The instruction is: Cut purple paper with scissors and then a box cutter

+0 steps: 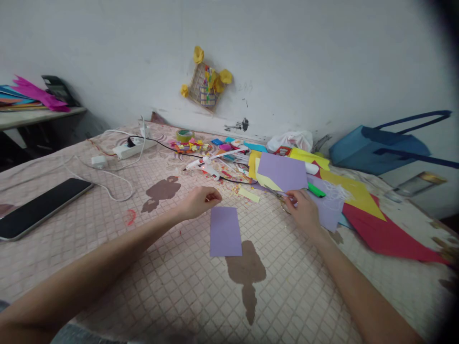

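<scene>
At the centre of the frame, a small lilac paper rectangle (225, 234) lies flat on the surface, which is covered by a pale cloth printed with a grid and brown shapes (172, 291). Just above its top edge is the left hand (201, 202), fingers drawn narrowly together; whether they pinch anything I cannot tell. Right of centre, the right hand (303, 210) has its fingers at the handles of metal scissors (277, 193); how firmly, I cannot tell. Red paper (380, 234) spreads at the right, a white power strip (132, 150) and a black flat device (45, 206) at the left. Behind rises a marked, pale wall (294, 62) bearing a woven ornament with yellow flowers (207, 95); a blue bag (380, 150) stands upper right.
</scene>
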`<state>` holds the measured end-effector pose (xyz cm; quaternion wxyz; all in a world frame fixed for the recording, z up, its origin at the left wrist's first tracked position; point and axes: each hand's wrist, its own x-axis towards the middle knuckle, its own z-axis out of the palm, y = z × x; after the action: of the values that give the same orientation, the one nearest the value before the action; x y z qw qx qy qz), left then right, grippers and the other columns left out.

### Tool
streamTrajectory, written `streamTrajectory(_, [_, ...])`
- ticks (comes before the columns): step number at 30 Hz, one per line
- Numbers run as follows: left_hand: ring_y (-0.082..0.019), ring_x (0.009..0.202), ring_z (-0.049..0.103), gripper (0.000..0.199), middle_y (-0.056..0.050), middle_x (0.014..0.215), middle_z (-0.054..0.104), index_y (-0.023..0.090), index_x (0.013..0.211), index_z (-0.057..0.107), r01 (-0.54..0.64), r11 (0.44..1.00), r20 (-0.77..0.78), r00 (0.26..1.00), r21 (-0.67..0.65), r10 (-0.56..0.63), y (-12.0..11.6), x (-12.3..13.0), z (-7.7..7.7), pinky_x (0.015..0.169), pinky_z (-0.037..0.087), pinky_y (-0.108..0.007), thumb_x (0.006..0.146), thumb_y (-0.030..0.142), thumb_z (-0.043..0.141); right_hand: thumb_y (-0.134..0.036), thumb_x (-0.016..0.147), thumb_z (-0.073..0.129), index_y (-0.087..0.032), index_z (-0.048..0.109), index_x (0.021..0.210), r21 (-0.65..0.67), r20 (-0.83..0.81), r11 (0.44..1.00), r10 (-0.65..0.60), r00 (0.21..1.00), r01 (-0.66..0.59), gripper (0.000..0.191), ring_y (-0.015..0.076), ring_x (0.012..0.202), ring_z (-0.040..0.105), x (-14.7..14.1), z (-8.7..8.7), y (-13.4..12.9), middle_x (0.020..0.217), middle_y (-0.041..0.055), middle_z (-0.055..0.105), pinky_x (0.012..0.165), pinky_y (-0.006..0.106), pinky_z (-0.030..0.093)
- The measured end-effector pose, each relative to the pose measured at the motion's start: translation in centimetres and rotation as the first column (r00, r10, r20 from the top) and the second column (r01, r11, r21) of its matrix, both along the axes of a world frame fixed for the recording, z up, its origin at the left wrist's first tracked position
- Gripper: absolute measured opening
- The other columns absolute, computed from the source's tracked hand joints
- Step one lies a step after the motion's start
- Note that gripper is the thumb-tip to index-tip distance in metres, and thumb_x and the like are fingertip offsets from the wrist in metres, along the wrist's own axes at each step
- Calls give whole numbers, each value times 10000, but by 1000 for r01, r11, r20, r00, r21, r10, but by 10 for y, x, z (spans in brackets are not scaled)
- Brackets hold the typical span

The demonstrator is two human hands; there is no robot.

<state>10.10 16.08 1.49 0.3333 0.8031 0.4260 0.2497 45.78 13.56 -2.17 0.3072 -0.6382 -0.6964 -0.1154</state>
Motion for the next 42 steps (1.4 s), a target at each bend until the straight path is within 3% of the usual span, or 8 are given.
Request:
streamTrajectory(9, [-100, 605, 565, 193, 19, 652, 612, 157, 786, 658, 175, 982, -151, 971, -75, -185, 9, -34, 0, 558, 416, -167, 630, 266, 687, -314, 865, 485, -197, 555, 824, 15, -43, 996, 83, 996, -83, 143, 165, 665, 558, -15, 2, -5, 842, 52, 589, 633, 282, 443])
streamTrajectory(19, [-91, 568, 525, 87, 17, 622, 600, 153, 679, 632, 224, 974, -162, 960, -31, -226, 9, -31, -3, 539, 373, -179, 712, 234, 623, -269, 866, 464, -199, 557, 833, -9, -53, 988, 153, 987, -153, 120, 173, 713, 570, -19, 4, -6, 853, 57, 598, 656, 284, 466])
streamTrajectory(25, [-111, 602, 592, 108, -21, 663, 634, 125, 779, 591, 123, 991, -83, 989, 43, -119, 30, -7, 0, 567, 443, -193, 788, 224, 550, -251, 861, 472, -202, 556, 812, -17, -53, 983, 183, 982, -184, 109, 163, 700, 568, -24, 6, -7, 842, 44, 600, 653, 278, 454])
streamTrajectory(29, [-155, 893, 623, 246, -103, 1039, 649, 116, 1032, 580, 66, 987, -22, 998, 149, -63, 42, 17, 1, 726, 490, -225, 796, 174, 543, -248, 870, 461, -203, 558, 821, -13, -52, 979, 201, 978, -202, 117, 169, 738, 583, -25, 6, -8, 860, 52, 611, 669, 276, 464])
streamTrajectory(32, [-167, 868, 618, 158, -92, 988, 659, 125, 915, 628, 66, 978, -37, 997, 199, -60, 39, 23, 0, 764, 490, -265, 821, 167, 508, -251, 880, 454, -199, 557, 827, -13, -43, 979, 201, 979, -201, 126, 168, 724, 585, -28, 8, -6, 852, 57, 614, 643, 269, 470])
streamTrajectory(36, [-194, 810, 614, 162, -88, 881, 666, 129, 850, 644, 91, 966, -79, 994, 241, -74, 19, 17, -4, 761, 482, -312, 841, 212, 505, -234, 888, 466, -197, 568, 808, -53, 10, 976, 213, 977, -212, 135, 157, 706, 589, -42, 17, 16, 824, 45, 618, 652, 268, 478])
streamTrajectory(42, [-191, 963, 604, 216, -87, 1034, 654, 137, 1017, 622, 207, 943, -87, 978, 261, -191, -5, 12, -20, 860, 463, -297, 830, 171, 520, -237, 914, 499, -165, 619, 913, -192, 162, 964, 217, 963, -185, 140, 189, 929, 599, -82, 40, 91, 962, 71, 637, 806, 335, 508])
